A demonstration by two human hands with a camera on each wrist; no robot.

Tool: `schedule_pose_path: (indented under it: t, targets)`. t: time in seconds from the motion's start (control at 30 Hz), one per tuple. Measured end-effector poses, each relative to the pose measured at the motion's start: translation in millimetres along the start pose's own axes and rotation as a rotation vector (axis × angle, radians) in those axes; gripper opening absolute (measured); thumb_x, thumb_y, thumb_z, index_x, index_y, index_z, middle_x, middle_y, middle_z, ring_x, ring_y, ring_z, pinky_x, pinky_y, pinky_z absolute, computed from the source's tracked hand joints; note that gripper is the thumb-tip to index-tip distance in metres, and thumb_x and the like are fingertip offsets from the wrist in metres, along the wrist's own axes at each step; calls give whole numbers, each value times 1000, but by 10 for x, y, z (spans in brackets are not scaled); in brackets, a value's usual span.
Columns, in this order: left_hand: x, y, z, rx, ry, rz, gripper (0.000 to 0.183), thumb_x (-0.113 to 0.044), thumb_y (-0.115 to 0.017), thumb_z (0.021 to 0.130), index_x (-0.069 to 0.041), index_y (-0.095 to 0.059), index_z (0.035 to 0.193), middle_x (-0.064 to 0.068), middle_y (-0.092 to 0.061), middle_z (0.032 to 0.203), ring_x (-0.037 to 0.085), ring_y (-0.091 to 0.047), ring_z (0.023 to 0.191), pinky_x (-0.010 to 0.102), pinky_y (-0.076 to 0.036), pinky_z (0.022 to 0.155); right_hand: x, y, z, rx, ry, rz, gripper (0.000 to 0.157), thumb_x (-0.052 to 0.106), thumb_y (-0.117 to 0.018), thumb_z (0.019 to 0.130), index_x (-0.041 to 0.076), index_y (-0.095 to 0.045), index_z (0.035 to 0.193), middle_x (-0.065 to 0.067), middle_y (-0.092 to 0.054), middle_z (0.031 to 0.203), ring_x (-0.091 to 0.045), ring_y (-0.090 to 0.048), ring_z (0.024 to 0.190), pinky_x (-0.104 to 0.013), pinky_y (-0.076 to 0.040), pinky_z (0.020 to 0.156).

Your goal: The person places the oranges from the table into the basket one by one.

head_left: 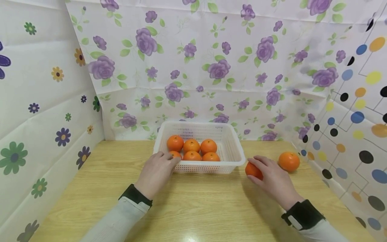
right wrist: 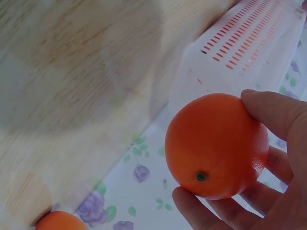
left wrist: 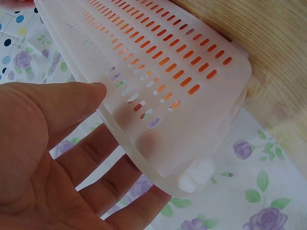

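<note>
A white perforated plastic basket stands on the table with several oranges in two rows inside it. My left hand grips the near rim toward its left end. In the left wrist view the thumb lies on the outer wall and the fingers reach over the rim to the inside. My right hand holds an orange just right of the basket, thumb on one side and fingers round the other. This orange has a small green stem spot facing the right wrist camera.
Another orange sits on the wooden table to the right, beyond the right hand. A floral cloth hangs behind the basket. Patterned sheets also close off the left side and the right side.
</note>
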State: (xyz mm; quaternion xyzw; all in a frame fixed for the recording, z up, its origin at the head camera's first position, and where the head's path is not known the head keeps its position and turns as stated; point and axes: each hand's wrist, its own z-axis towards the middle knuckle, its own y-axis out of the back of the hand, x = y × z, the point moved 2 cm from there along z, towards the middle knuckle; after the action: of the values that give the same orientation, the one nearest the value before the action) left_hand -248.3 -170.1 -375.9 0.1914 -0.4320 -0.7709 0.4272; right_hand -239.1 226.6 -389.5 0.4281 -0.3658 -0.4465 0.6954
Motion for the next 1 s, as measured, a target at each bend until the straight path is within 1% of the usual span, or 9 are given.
schedule_pose_path:
  t: [0.27, 0.47, 0.63, 0.77, 1.0]
  targets:
    - [-6, 0, -1, -5, -3, -7, 33, 2, -89, 88, -16, -77, 113, 5, -77, 103, 30, -62, 83, 44, -57, 78, 32, 132, -6, -12, 10, 5, 66, 31, -95, 91, 11, -69, 148, -21, -63, 149, -48, -64, 127, -68, -59, 93]
    - [0, -2, -3, 3, 4, -3, 35, 2, -90, 88, -17, -77, 115, 6, -78, 104, 30, -64, 84, 44, -58, 79, 59, 233, -9, -54, 45, 0, 64, 30, -95, 90, 10, -70, 147, -21, -64, 147, -47, -66, 123, -64, -62, 89]
    - [1, -6, 1, -15, -7, 3, 33, 2, -90, 88, -16, -77, 112, 6, -77, 102, 30, -63, 82, 43, -57, 76, 89, 309, 14, -52, 52, -4, 65, 30, -94, 92, 10, -69, 148, -21, -63, 148, -47, -65, 125, -64, -62, 89]
    - [-1, -9, 2, -21, -12, 3, 33, 2, -90, 87, -16, -77, 111, 6, -77, 101, 29, -62, 80, 42, -56, 74, 108, 345, 28, -45, 55, -7, 65, 31, -93, 92, 12, -68, 149, -21, -62, 150, -48, -64, 128, -65, -62, 89]
    - [-3, -6, 0, -14, -4, 1, 33, 2, -90, 88, -16, -78, 112, 5, -77, 102, 30, -63, 82, 43, -57, 76, 147, 392, 38, -87, 96, -13, 65, 30, -94, 91, 11, -69, 148, -21, -63, 148, -47, -66, 124, -62, -64, 86]
